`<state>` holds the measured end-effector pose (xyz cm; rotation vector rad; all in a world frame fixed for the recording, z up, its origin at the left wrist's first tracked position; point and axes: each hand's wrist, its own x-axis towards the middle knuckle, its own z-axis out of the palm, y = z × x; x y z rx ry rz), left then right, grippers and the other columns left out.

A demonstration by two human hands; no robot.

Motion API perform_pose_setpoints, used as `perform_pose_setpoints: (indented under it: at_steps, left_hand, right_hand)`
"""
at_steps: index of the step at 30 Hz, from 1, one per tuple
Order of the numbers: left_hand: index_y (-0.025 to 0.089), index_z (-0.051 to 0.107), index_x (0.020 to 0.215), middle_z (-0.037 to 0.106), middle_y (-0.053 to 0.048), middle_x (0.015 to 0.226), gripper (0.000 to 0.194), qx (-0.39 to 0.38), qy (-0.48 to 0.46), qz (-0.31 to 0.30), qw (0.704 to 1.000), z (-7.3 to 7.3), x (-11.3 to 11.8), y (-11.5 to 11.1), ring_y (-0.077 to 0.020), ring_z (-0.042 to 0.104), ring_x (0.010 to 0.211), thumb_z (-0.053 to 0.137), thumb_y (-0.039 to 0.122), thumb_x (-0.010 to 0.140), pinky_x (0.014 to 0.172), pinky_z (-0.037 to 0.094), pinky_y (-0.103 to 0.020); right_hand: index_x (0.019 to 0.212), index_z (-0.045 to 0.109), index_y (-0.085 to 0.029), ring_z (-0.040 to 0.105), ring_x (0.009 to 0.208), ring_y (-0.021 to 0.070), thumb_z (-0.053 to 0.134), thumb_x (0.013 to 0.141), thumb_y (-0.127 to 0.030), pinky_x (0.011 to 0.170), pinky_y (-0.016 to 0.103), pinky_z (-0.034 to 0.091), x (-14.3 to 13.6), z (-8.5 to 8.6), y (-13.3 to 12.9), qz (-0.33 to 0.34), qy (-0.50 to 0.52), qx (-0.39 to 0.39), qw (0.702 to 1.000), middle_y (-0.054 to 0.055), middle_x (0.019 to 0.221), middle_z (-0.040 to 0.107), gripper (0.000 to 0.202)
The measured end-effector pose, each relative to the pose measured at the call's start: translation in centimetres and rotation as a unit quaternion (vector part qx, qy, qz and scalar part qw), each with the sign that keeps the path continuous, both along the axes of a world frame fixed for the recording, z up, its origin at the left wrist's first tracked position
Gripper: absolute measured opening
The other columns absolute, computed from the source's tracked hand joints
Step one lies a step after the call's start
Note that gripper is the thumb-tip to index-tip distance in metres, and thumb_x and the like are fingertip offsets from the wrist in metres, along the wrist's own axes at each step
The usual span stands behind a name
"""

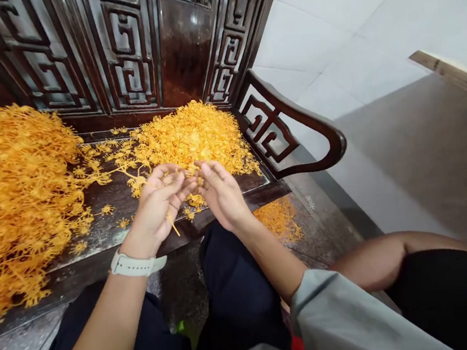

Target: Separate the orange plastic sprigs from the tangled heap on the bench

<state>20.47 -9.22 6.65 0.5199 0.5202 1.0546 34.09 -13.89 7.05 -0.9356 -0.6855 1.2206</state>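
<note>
My left hand (158, 201), with a pale watch strap (136, 264) at the wrist, has its fingers curled round an orange plastic sprig. The thin stem (174, 224) of this sprig hangs below the palm. Fingertips of my right hand (222, 194) pinch at the sprig's upper end, close against the left fingertips; much of it is hidden between them. Just behind both hands rises a heap of loose orange spidery flower pieces (198, 131). A larger heap of tangled orange sprigs (20, 207) lies to the left.
Both heaps rest on a dark wooden bench (104, 199) with a carved back (184, 50) and a curved armrest (332, 146) at right. Scattered orange bits (279, 220) lie on the floor. Another person's bare leg (380, 259) and black shorts (452, 290) are close on the right.
</note>
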Motion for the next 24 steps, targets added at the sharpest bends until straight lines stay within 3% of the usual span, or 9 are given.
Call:
perform_pose_setpoints:
  at_steps: [4,8,12,14,16,18,20,22,24]
  left_hand:
    - [0.015,0.065,0.095,0.069,0.001,0.081,0.038,0.057,0.074,-0.065,0.993,0.0,0.8,-1.2,-0.0094,0.07,0.063,0.098,0.02,0.076,0.062,0.059,-0.016]
    - [0.018,0.065,0.095,0.058,0.006,0.069,0.045,0.098,0.189,-0.097,0.972,-0.2,1.2,-1.5,-0.0051,0.048,0.05,0.1,0.038,0.075,0.045,0.037,-0.013]
    - [0.017,0.068,0.08,0.05,0.004,0.065,0.039,0.118,0.264,-0.126,0.949,-0.4,0.4,-1.1,-0.0064,0.037,0.052,0.095,0.045,0.08,0.044,0.027,-0.016]
    - [0.016,0.07,0.075,0.056,0.0,0.07,0.04,0.121,0.274,-0.17,0.939,-0.3,-0.3,-1.1,-0.0076,0.04,0.054,0.093,0.048,0.08,0.044,0.028,-0.017]
    - [0.017,0.074,0.073,0.06,-0.002,0.072,0.039,0.137,0.261,-0.225,0.929,0.0,-1.1,-1.4,-0.0096,0.046,0.057,0.095,0.049,0.077,0.046,0.032,-0.018]
    - [0.016,0.076,0.073,0.06,-0.003,0.072,0.04,0.143,0.229,-0.248,0.93,0.3,-1.5,-1.7,-0.0101,0.047,0.057,0.096,0.051,0.075,0.046,0.035,-0.019]
    - [0.016,0.077,0.075,0.058,-0.002,0.071,0.041,0.124,0.202,-0.206,0.949,0.5,-1.6,-1.7,-0.0079,0.043,0.053,0.098,0.051,0.074,0.043,0.033,-0.019]
    - [0.017,0.078,0.081,0.058,-0.002,0.075,0.04,0.097,0.192,-0.139,0.967,0.7,-1.4,-1.3,-0.0061,0.039,0.052,0.1,0.049,0.072,0.041,0.032,-0.018]
    - [0.017,0.078,0.084,0.059,-0.002,0.079,0.037,0.081,0.194,-0.096,0.973,0.8,-1.2,-0.7,-0.0061,0.041,0.054,0.099,0.046,0.073,0.041,0.033,-0.017]
  right_hand:
    - [0.092,0.061,-0.024,0.055,0.073,0.0116,0.083,0.087,-0.052,0.063,0.025,0.048,0.8,0.4,0.2,-0.057,0.013,-0.015,0.998,-0.001,0.089,0.062,0.036]
    - [0.077,0.049,-0.023,0.027,0.052,0.0076,0.081,0.09,-0.055,0.049,0.022,0.025,0.9,0.8,-0.4,-0.073,-0.063,-0.024,0.995,-0.009,0.059,0.035,0.047]
    - [0.073,0.042,-0.023,0.014,0.051,0.0064,0.083,0.09,-0.054,0.048,0.022,0.017,1.4,1.1,-0.9,-0.011,-0.067,-0.028,0.997,-0.011,0.057,0.023,0.053]
    - [0.075,0.039,-0.024,0.013,0.051,0.0075,0.079,0.094,-0.053,0.047,0.023,0.018,2.4,1.3,-0.7,0.017,-0.041,-0.05,0.998,-0.011,0.058,0.02,0.052]
    - [0.076,0.035,-0.025,0.012,0.051,0.0093,0.072,0.099,-0.052,0.046,0.024,0.02,3.9,1.4,-0.1,0.0,-0.02,-0.059,0.998,-0.011,0.06,0.017,0.051]
    - [0.076,0.031,-0.026,0.013,0.051,0.0111,0.067,0.103,-0.051,0.045,0.024,0.021,5.7,1.1,0.9,-0.087,-0.021,-0.035,0.995,-0.01,0.062,0.014,0.051]
    - [0.077,0.034,-0.026,0.02,0.051,0.0109,0.068,0.101,-0.047,0.046,0.024,0.024,7.3,0.4,1.7,-0.163,-0.027,-0.01,0.986,-0.009,0.063,0.019,0.047]
    - [0.084,0.045,-0.025,0.037,0.055,0.0091,0.075,0.094,-0.038,0.051,0.022,0.034,8.0,-0.8,2.3,-0.163,-0.024,-0.021,0.986,-0.008,0.068,0.037,0.034]
    - [0.099,0.057,-0.025,0.058,0.073,0.0098,0.081,0.081,-0.026,0.066,0.023,0.05,8.0,-1.9,2.6,-0.121,-0.036,-0.049,0.991,-0.003,0.088,0.058,0.03]
